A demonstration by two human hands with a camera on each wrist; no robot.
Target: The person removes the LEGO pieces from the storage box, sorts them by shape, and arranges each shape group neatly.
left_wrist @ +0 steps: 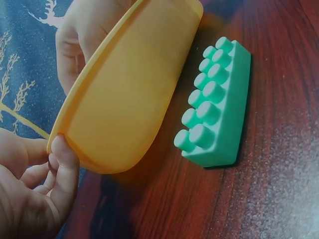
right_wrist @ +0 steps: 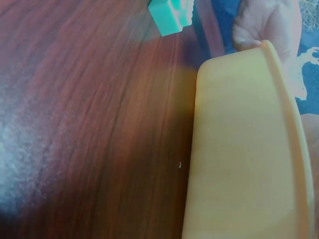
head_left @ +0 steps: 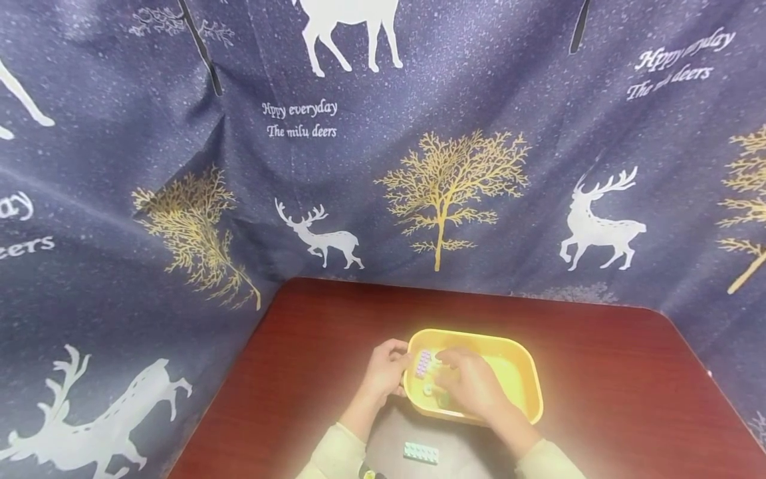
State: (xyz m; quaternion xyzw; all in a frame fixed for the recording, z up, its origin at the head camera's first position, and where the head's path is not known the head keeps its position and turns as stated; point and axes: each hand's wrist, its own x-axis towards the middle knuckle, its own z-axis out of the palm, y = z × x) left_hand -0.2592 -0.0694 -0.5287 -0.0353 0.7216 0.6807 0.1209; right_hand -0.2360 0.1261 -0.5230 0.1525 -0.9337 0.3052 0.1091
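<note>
A yellow plastic basin (head_left: 513, 346) sits on the table in the head view. My left hand (head_left: 385, 370) pinches its left rim; in the left wrist view the fingertips of that hand (left_wrist: 30, 184) lie against the rim and outer wall. My right hand (head_left: 471, 384) reaches inside the basin with bent fingers, and whether they hold anything is hidden. Near its fingertips lie a purple studded building block (head_left: 423, 364) and a small pale round piece (head_left: 427, 390). Something green (head_left: 444, 400) shows beneath the hand, its kind unclear.
A mint-green building block (left_wrist: 219, 104) with two rows of studs lies on the dark red table (head_left: 335, 319), on the near side of the basin. A blue cloth printed with deer and trees (head_left: 359, 166) hangs behind the table and on its left.
</note>
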